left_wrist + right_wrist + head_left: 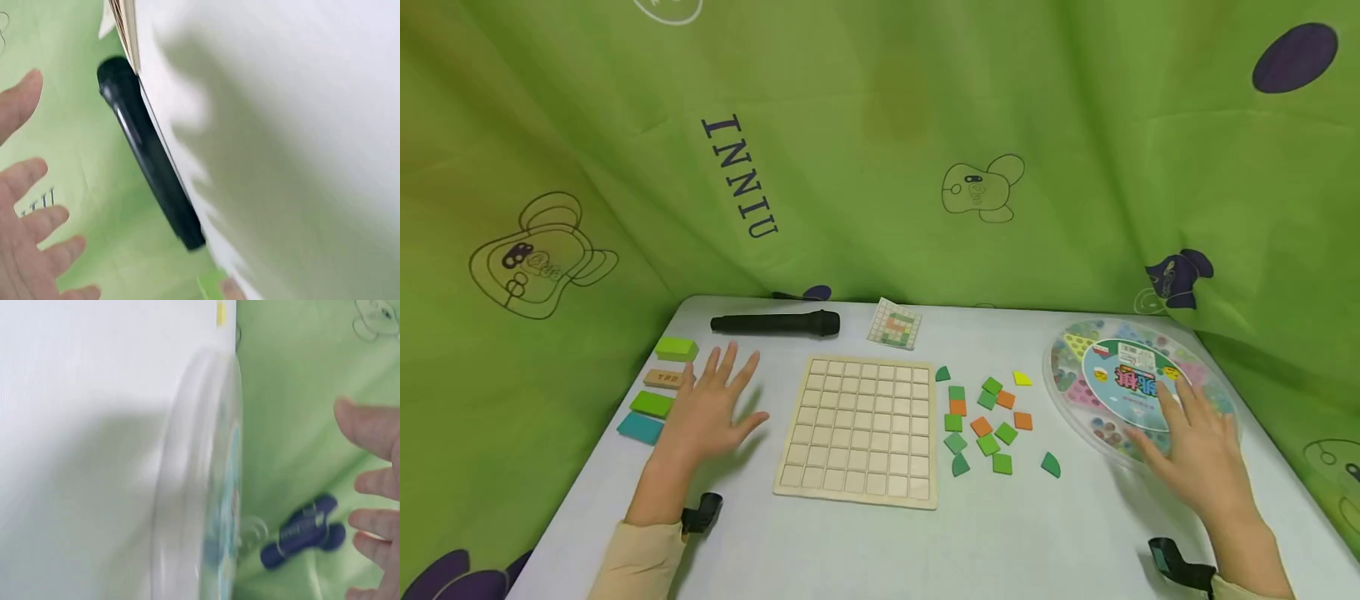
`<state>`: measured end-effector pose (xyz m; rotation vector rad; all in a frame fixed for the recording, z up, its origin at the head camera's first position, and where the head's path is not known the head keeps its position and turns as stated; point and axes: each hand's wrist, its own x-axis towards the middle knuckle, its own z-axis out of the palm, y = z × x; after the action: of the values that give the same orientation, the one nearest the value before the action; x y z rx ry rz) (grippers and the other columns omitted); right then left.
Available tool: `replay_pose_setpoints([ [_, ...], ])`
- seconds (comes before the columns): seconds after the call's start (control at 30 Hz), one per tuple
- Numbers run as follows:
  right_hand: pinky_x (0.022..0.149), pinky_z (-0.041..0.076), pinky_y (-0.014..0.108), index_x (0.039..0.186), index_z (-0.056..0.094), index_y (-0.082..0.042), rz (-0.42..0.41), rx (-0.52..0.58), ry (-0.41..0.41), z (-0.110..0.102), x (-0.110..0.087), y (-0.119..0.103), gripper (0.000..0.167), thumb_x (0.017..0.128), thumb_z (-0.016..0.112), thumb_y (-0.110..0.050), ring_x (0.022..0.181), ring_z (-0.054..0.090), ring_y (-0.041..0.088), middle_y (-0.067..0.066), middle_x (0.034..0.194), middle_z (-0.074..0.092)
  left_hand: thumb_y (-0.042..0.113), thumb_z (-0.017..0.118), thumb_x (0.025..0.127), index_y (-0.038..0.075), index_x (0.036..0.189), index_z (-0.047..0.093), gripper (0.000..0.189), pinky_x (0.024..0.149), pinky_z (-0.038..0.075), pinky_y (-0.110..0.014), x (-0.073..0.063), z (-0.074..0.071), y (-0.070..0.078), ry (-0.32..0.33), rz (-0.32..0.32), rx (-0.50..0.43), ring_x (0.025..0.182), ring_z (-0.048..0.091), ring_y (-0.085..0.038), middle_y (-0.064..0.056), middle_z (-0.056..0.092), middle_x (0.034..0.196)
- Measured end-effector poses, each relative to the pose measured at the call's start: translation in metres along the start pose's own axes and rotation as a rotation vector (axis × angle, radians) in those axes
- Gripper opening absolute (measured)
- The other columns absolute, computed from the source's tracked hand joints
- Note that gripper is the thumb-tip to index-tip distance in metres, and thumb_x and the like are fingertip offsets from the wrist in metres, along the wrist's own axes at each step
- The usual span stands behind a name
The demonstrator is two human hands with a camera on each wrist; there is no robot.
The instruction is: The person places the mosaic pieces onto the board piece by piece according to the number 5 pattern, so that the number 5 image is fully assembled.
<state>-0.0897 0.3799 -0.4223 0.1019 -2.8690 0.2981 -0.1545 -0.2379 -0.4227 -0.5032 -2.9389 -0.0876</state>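
Note:
My left hand (pixel 709 412), fingers spread, hovers above the table between several coloured blocks and a wooden grid board (pixel 857 433). In the left wrist view the same hand (pixel 31 231) holds nothing, and a black microphone (pixel 150 153) lies beyond it. On the right, my right hand (pixel 1202 454) is spread over a round clear case (pixel 1067 408) with a blue centre label. The right wrist view shows a gap between that hand (pixel 378 500) and the case (pixel 187 487). Small green and orange square tiles (pixel 988 445) lie scattered right of the board, with a few quarter-round pieces (pixel 1051 465).
Along the left edge lie a light green block (pixel 677 349), a wooden block (pixel 662 379), a green block (pixel 651 404) and a teal block (pixel 640 428). A paper pattern card (pixel 895 325) is behind the board. A green printed curtain (pixel 880 150) surrounds the white table.

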Motion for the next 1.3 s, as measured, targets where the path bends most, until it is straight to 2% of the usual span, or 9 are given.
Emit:
replay_pose_setpoints([
  [0.13,0.108,0.016,0.067,0.146,0.029,0.001,-0.096,0.145,0.074,0.011,0.012,-0.020,0.071,0.090,0.064,-0.026,0.134,0.025,0.051,0.032,0.146,0.030,0.050,0.067,0.082,0.013,0.150,0.030,0.085,0.108,0.022,-0.067,0.009,0.009,0.010,-0.004,0.087,-0.139,0.139,0.027,-0.043,-0.023,0.026,0.153],
  [0.23,0.101,0.028,0.067,0.142,0.037,0.002,-0.141,0.232,0.087,0.020,0.025,-0.037,0.065,0.089,0.066,-0.019,0.125,0.036,0.054,0.033,0.140,0.039,0.047,0.070,0.081,0.013,0.148,0.033,0.084,0.108,0.026,-0.064,0.017,0.014,0.019,-0.018,0.136,-0.254,0.139,0.030,-0.038,-0.021,0.030,0.152],
  [0.4,0.094,0.037,0.066,0.136,0.045,0.003,-0.170,0.326,0.066,0.040,0.050,-0.068,0.057,0.088,0.067,-0.017,0.120,0.044,0.051,0.031,0.135,0.046,0.041,0.073,0.080,0.014,0.148,0.035,0.082,0.110,0.027,-0.060,0.032,0.021,0.034,-0.119,0.151,-0.489,0.141,0.027,-0.037,-0.017,0.029,0.154],
  [0.53,0.096,0.038,0.065,0.136,0.046,0.000,-0.160,0.419,-0.021,0.058,0.071,-0.091,0.053,0.089,0.066,-0.016,0.124,0.043,0.049,0.026,0.138,0.046,0.036,0.076,0.078,0.013,0.148,0.035,0.084,0.112,0.019,-0.062,0.039,0.029,0.040,-0.235,0.158,-0.637,0.144,0.016,-0.041,-0.018,0.024,0.155],
  [0.63,0.098,0.040,0.062,0.137,0.046,-0.001,-0.159,0.511,-0.098,0.070,0.088,-0.107,0.051,0.090,0.064,-0.014,0.125,0.044,0.046,0.024,0.137,0.048,0.035,0.077,0.077,0.010,0.147,0.036,0.084,0.112,0.012,-0.065,0.040,0.038,0.040,-0.288,0.185,-0.670,0.144,0.011,-0.042,-0.020,0.022,0.155],
  [0.83,0.097,0.047,0.050,0.134,0.051,-0.001,-0.144,0.680,-0.282,0.093,0.123,-0.131,0.045,0.092,0.061,-0.012,0.119,0.053,0.038,0.019,0.132,0.055,0.040,0.076,0.076,0.008,0.146,0.037,0.086,0.115,0.011,-0.060,0.039,0.055,0.034,-0.300,0.220,-0.644,0.145,0.012,-0.039,-0.018,0.021,0.156],
  [1.03,0.095,0.049,0.046,0.129,0.056,-0.003,-0.113,0.713,-0.501,0.115,0.151,-0.148,0.038,0.091,0.061,-0.010,0.116,0.056,0.035,0.017,0.127,0.059,0.042,0.076,0.076,0.007,0.145,0.038,0.086,0.116,0.009,-0.059,0.034,0.062,0.027,-0.289,0.222,-0.670,0.146,0.011,-0.036,-0.016,0.020,0.157],
  [1.17,0.098,0.046,0.048,0.124,0.060,-0.003,-0.149,0.697,-0.556,0.119,0.157,-0.152,0.035,0.089,0.061,-0.005,0.116,0.054,0.034,0.016,0.125,0.058,0.041,0.076,0.077,0.007,0.146,0.037,0.086,0.116,0.008,-0.059,0.034,0.064,0.025,-0.274,0.241,-0.678,0.146,0.011,-0.036,-0.015,0.020,0.157],
  [1.3,0.096,0.046,0.047,0.116,0.065,-0.005,-0.228,0.662,-0.527,0.123,0.159,-0.149,0.030,0.087,0.063,-0.001,0.110,0.054,0.029,0.013,0.120,0.056,0.042,0.075,0.077,0.008,0.146,0.037,0.085,0.116,0.007,-0.059,0.036,0.066,0.025,-0.270,0.251,-0.675,0.146,0.010,-0.035,-0.015,0.020,0.157],
])
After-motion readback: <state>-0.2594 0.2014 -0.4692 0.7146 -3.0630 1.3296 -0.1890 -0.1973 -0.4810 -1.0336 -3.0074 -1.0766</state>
